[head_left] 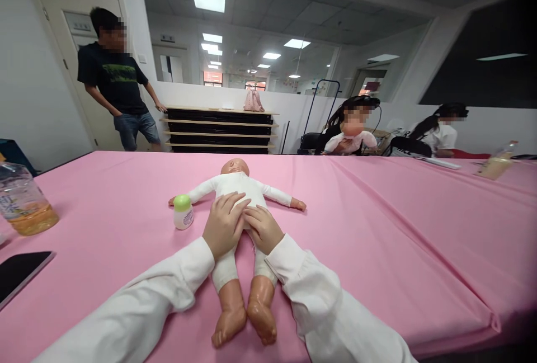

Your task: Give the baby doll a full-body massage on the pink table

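Note:
A baby doll [237,184] in a white suit lies on its back on the pink-covered table [361,251], its head away from me, arms spread and bare feet towards me. My left hand [225,222] lies flat on the doll's belly, fingers stretched out and slightly apart. Beside it my right hand [264,227] rests on the belly and hip, its fingers extended towards the left hand. Neither hand grasps anything. Just left of the doll stands a small white bottle [183,218] with a green cap, near the doll's hand and touched by neither of mine.
At the left edge are a plastic bottle of amber liquid [31,212] and a phone [20,273]. Another bottle [499,161] stands far right. One person [119,80] stands by the door; another holds a doll [350,140] beyond the table. A third person [440,133] sits at right.

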### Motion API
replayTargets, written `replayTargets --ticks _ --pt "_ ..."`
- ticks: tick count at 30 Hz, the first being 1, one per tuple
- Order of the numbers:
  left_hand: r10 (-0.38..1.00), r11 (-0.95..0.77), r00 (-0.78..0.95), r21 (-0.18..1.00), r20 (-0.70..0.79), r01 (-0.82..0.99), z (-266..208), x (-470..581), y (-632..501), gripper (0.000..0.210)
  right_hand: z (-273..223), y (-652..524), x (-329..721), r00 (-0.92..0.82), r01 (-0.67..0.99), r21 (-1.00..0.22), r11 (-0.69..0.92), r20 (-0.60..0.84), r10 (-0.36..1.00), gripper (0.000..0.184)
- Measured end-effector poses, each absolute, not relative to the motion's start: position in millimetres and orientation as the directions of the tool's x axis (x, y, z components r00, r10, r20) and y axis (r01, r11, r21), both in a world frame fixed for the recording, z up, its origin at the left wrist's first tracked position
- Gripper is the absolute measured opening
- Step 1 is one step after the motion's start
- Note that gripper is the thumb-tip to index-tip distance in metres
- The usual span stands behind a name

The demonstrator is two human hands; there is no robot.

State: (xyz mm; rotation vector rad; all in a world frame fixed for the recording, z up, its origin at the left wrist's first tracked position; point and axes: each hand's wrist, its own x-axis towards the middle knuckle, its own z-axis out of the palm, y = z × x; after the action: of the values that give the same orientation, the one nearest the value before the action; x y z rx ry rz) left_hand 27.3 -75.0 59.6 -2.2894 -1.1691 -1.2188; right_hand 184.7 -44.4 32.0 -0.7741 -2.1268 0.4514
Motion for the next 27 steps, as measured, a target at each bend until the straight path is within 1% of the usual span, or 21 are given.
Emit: replayTargets --ticks 2,3,5,7,9,11,14,16,17,19,21,23,24,26,27 --pt "0.504 -0.653 0.38 0.054 0.776 0.755 61 32 -63 0.039 29 -42 185 -0.357 0.387 -0.6 0.7 0.602 0.714 0.039" --pt "0.519 -0.663 0.416 0.045 0.747 0.747 59 34 -57 0.04 28 -40 186 -0.294 0.404 -0.636 0.657 0.59 0.752 0.042" --pt "0.585 -0.671 0.472 0.066 0.66 0.739 50 34 -46 0.041 24 -35 186 -0.233 0.448 -0.705 0.549 0.501 0.833 0.048" --pt "0.671 -0.642 0.475 0.126 0.569 0.756 40 33 -37 0.041 20 -30 187 -0.235 0.498 -0.742 0.45 0.384 0.893 0.05" --pt "0.747 -0.573 0.414 0.19 0.52 0.797 33 31 -33 0.04 18 -27 187 -0.221 0.53 -0.755 0.386 0.317 0.922 0.05" --pt "0.797 -0.482 0.306 0.243 0.52 0.842 29 31 -32 0.04 17 -27 187 -0.151 0.529 -0.786 0.321 0.285 0.947 0.056" --pt "0.818 -0.375 0.164 0.295 0.552 0.879 26 32 -35 0.041 16 -29 187 -0.025 0.428 -0.881 0.2 0.209 0.977 0.077" --pt "0.805 -0.351 0.117 0.307 0.582 0.885 26 32 -37 0.04 16 -30 187 0.018 0.346 -0.924 0.164 0.181 0.983 0.085" --pt "0.792 -0.35 0.105 0.306 0.601 0.885 26 32 -38 0.039 17 -30 187 0.031 0.327 -0.929 0.173 0.193 0.981 0.084" --pt "0.751 -0.367 0.096 0.293 0.653 0.883 26 31 -40 0.033 17 -31 187 0.052 0.349 -0.904 0.249 0.284 0.957 0.069" --pt "0.698 -0.422 0.123 0.267 0.705 0.866 27 31 -42 0.025 19 -33 187 0.025 0.409 -0.832 0.376 0.422 0.906 0.043" --pt "0.644 -0.515 0.197 0.23 0.739 0.826 29 31 -44 0.02 22 -35 186 -0.077 0.432 -0.748 0.504 0.526 0.847 0.017" --pt "0.621 -0.562 0.238 0.213 0.747 0.799 29 30 -44 0.019 23 -36 185 -0.136 0.42 -0.721 0.551 0.55 0.824 0.011" --pt "0.584 -0.628 0.293 0.193 0.757 0.754 30 30 -44 0.019 25 -38 184 -0.219 0.389 -0.697 0.602 0.565 0.796 0.014" --pt "0.576 -0.645 0.305 0.192 0.758 0.74 30 30 -44 0.019 25 -38 183 -0.234 0.388 -0.693 0.607 0.563 0.792 0.016"
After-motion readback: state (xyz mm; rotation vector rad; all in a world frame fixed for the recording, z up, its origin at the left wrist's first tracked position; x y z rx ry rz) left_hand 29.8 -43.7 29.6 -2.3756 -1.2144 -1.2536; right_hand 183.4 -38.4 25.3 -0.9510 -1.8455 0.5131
